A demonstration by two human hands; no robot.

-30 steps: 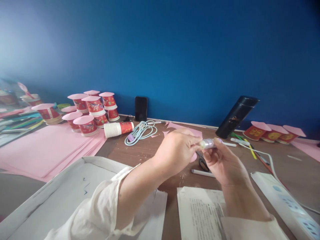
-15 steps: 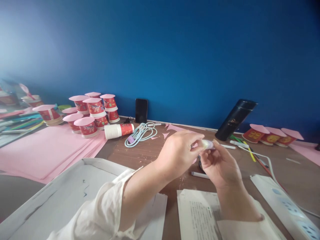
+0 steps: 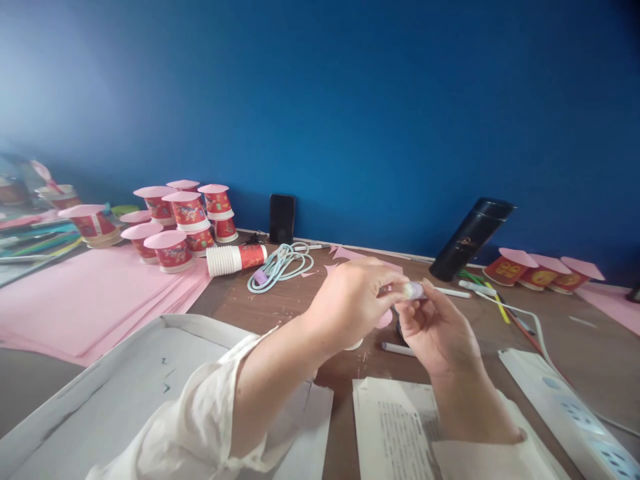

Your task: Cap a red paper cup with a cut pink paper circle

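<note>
Both hands meet above the middle of the table around a small, pale tube (image 3: 414, 291), whitish with a purple tint, its kind unclear. My left hand (image 3: 350, 300) is closed, with its fingertips pinching the tube's left end. At the tube's right end, my right hand (image 3: 443, 327) is closed on it between thumb and fingers. Below my left hand a bit of pink paper (image 3: 384, 319) shows, with a pale rim (image 3: 355, 345) nearby; most of this is hidden. A white marker (image 3: 397, 349) lies beside my right hand, close to a dark object largely covered by the fingers.
Red paper cups (image 3: 186, 210) topped with pink discs stand stacked at left, by pink sheets (image 3: 100, 293) and nested cups (image 3: 235, 260) on their side. A coiled cable (image 3: 283, 267), phone (image 3: 283, 219), black flask (image 3: 470, 240), power strip (image 3: 570, 410) and printed papers (image 3: 395, 427) lie around.
My left hand and forearm have shifted slightly left and down, uncovering more pink paper and a pale rim. Both hands still hold the tube. The view has moved a little.
</note>
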